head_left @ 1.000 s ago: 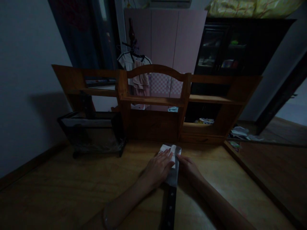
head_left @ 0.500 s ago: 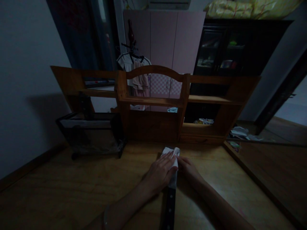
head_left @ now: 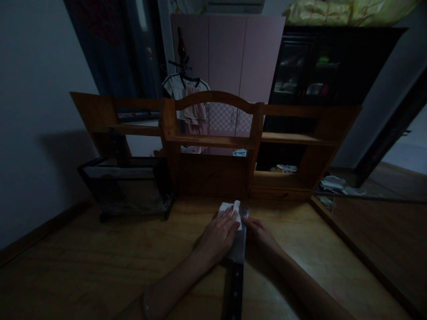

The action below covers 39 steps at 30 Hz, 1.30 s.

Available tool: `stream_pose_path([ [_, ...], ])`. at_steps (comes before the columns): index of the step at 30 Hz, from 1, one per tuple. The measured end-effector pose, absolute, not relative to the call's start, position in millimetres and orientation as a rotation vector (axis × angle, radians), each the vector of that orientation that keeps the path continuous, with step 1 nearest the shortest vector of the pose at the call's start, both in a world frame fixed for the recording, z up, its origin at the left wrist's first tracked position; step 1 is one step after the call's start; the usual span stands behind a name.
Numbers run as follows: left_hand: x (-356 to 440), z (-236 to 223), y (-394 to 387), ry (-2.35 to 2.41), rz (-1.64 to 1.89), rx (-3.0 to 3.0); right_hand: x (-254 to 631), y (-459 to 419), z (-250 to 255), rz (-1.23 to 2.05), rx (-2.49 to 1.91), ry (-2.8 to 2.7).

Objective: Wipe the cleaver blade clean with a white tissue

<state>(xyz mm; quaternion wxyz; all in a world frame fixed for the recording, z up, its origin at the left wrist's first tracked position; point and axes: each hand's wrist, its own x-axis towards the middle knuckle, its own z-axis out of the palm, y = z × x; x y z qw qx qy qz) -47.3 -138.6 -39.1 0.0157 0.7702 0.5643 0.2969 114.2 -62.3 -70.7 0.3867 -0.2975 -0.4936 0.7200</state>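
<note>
A kitchen knife point(head_left: 239, 246) with a broad grey blade and a riveted black handle point(head_left: 236, 289) lies on the wooden desktop, its handle toward me. Over the left part of the blade's far end, my left hand point(head_left: 218, 233) presses a folded white tissue point(head_left: 236, 213), with the fingers laid along it. At the blade's far right corner, my right hand point(head_left: 262, 233) has its thumb and fingers closed on the edge. Its curled fingers are partly hidden. A bracelet point(head_left: 147, 303) circles my left wrist.
A black-framed box with clear-looking sides point(head_left: 130, 191) stands at the left, a dark handle-like piece point(head_left: 119, 146) rising from it. Behind is a wooden shelf unit point(head_left: 213, 142) along the desk's back. The desktop point(head_left: 133, 262) ends at a raised right edge point(head_left: 360, 258).
My left hand has slid the tissue left across the blade, uncovering its right side and far corner. My right hand stays at the far right corner, almost unmoved.
</note>
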Motion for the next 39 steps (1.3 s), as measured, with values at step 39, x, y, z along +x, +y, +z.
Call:
stream_pose_path([
  [39,-47.0,-38.6,-139.7,1.713,0.972,2.273,110.9,-67.4,-64.8,1.823,-0.804,-1.237],
])
